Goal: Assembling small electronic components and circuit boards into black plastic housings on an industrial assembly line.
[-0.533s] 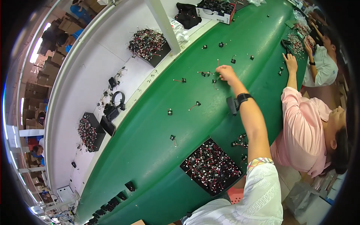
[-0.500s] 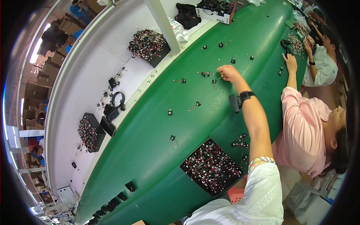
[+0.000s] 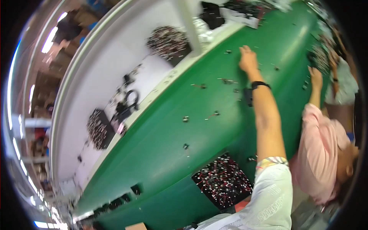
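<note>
My right hand (image 3: 248, 60) reaches far out over the green belt (image 3: 161, 153), a black strap with a dark device (image 3: 248, 96) on its wrist. Its fingers point away and look bent, but blur hides what they touch or hold. Left of the fingertips lies a small black part (image 3: 228, 51). More small black parts with thin red wires, such as one part (image 3: 203, 86) and another part (image 3: 216, 113), are scattered nearer. Close to my body stands a black box (image 3: 199, 183) heaped with such wired parts. My left hand is out of the picture.
Two boxes of wired parts, one nearer (image 3: 100, 130) and one farther (image 3: 167, 43), stand on the white ledge beyond the belt. A post (image 3: 188, 23) rises there. Black blocks (image 3: 135, 189) line the belt at lower left. A co-worker in pink (image 3: 320, 149) sits at right, one hand over the belt.
My right hand has moved farther out across the belt, over where another small black part lay. The whole view has shifted, so things appear farther right, and the picture is more blurred.
</note>
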Action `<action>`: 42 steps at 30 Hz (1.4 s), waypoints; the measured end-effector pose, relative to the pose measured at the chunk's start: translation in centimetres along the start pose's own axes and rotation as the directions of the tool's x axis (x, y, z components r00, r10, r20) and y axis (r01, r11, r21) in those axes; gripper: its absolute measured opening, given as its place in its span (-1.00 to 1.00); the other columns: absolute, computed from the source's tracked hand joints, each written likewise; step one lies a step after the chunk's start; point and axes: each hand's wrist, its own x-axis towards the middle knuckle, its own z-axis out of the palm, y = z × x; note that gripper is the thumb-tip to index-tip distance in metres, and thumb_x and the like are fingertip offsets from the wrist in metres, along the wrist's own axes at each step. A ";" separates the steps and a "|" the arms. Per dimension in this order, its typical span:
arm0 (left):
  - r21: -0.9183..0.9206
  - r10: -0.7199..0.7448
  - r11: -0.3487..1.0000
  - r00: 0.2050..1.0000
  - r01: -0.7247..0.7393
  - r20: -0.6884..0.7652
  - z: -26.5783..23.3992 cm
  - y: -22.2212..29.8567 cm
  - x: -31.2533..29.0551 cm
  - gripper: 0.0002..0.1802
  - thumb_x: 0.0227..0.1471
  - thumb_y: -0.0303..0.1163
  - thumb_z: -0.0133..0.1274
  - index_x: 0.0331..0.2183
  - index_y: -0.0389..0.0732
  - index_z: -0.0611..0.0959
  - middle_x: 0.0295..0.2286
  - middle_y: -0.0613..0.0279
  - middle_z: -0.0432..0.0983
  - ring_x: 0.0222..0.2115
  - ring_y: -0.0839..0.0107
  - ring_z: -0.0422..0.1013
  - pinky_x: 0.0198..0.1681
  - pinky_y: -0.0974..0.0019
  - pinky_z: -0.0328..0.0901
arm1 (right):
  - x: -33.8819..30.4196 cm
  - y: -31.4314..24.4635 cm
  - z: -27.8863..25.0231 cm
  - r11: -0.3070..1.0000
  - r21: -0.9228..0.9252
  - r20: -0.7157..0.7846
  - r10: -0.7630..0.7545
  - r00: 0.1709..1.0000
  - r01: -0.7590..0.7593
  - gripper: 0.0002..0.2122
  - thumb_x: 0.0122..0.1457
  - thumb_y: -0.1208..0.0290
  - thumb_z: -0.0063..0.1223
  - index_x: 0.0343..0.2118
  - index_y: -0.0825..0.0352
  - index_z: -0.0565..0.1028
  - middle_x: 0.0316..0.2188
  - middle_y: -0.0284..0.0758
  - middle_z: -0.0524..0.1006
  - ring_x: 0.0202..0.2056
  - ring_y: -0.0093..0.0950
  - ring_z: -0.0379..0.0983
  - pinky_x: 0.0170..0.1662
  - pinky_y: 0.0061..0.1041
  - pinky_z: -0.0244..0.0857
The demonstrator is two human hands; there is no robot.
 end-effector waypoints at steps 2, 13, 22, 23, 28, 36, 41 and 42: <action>-0.091 -0.123 0.989 0.990 0.117 -0.072 -0.4 1.7 -1.7 -0.63 0.28 -0.19 -0.16 -0.13 -0.17 0.67 -0.33 -0.05 0.59 -0.47 0.17 0.46 -0.40 0.06 0.41 | 0.4 1.5 0.6 0.991 -0.061 -0.041 -0.117 0.992 0.115 -0.58 0.16 0.55 -0.16 0.12 0.28 0.40 0.16 -0.03 0.38 0.13 -0.09 0.37 0.16 -0.10 0.25; 0.174 -0.074 0.978 0.968 0.118 -0.239 -0.2 4.1 -1.5 -0.60 -0.20 -0.41 0.29 -0.23 -0.35 0.68 -0.35 0.02 0.65 -0.33 0.26 0.59 -0.20 0.25 0.45 | 0.4 5.0 3.6 0.997 0.056 0.115 0.046 0.992 -0.053 -0.80 0.14 0.48 -0.07 -0.17 0.28 0.48 -0.13 -0.11 0.46 -0.16 0.00 0.46 -0.09 -0.09 0.38; 0.120 -0.060 0.989 0.975 0.087 -0.212 -0.1 4.1 1.3 -0.57 -0.21 -0.38 0.30 -0.21 -0.34 0.66 -0.33 -0.01 0.63 -0.31 0.25 0.57 -0.17 0.25 0.45 | 4.9 14.5 5.4 0.506 0.698 0.404 0.305 0.863 -0.506 -0.79 0.24 0.39 -0.01 -0.14 0.37 0.53 -0.30 -0.25 0.56 -0.30 -0.29 0.54 -0.15 -0.30 0.45; 0.090 -0.045 0.994 0.985 0.060 -0.164 0.5 3.5 2.1 -0.55 -0.21 -0.36 0.30 -0.20 -0.33 0.66 -0.32 -0.01 0.63 -0.30 0.24 0.57 -0.16 0.24 0.44 | 8.0 17.4 4.0 0.194 0.922 0.279 0.267 0.922 -0.335 -0.72 0.22 0.37 0.00 -0.07 0.40 0.51 -0.26 -0.23 0.56 -0.24 -0.35 0.53 -0.10 -0.37 0.42; 0.221 0.006 0.974 0.972 0.048 -0.235 0.3 3.0 -0.6 -0.54 -0.20 -0.31 0.30 -0.20 -0.34 0.65 -0.32 0.00 0.62 -0.28 0.21 0.56 -0.16 0.22 0.43 | 7.1 12.8 2.2 0.410 0.792 0.118 0.624 0.773 -0.452 -0.61 0.21 0.33 0.06 0.05 0.42 0.47 -0.24 -0.24 0.54 -0.17 -0.44 0.47 -0.07 -0.47 0.34; 0.295 0.277 0.899 0.942 -0.323 0.187 2.3 7.8 -2.4 -0.56 -0.14 -0.18 0.33 -0.24 -0.24 0.63 -0.36 0.02 0.59 -0.38 0.16 0.53 -0.27 0.19 0.41 | -12.0 -13.4 -8.4 0.702 0.555 0.744 -0.179 0.644 -0.446 -0.80 0.16 0.37 0.05 -0.25 0.37 0.59 -0.42 -0.34 0.62 -0.49 -0.59 0.53 -0.52 -0.58 0.33; -0.010 0.554 0.824 0.804 -0.566 0.214 3.5 16.1 0.2 -0.67 0.11 -0.19 0.17 -0.16 -0.18 0.61 -0.29 0.19 0.55 -0.26 0.34 0.44 -0.13 0.24 0.34 | -17.5 -18.9 -10.9 0.905 0.404 0.666 -0.389 0.636 0.130 -0.70 0.04 0.22 0.03 -0.60 0.38 0.60 -0.62 -0.17 0.60 -0.64 -0.34 0.52 -0.50 -0.31 0.40; -0.154 0.493 0.870 0.827 -0.468 0.272 3.2 17.3 -0.1 -0.68 0.20 -0.19 0.09 -0.11 -0.18 0.60 -0.28 0.24 0.54 -0.20 0.41 0.41 -0.07 0.27 0.31 | -17.7 -20.2 -11.4 0.872 0.469 0.688 -0.459 0.562 0.139 -0.66 0.03 0.23 0.03 -0.77 0.34 0.52 -0.80 -0.29 0.49 -0.71 -0.47 0.46 -0.59 -0.42 0.34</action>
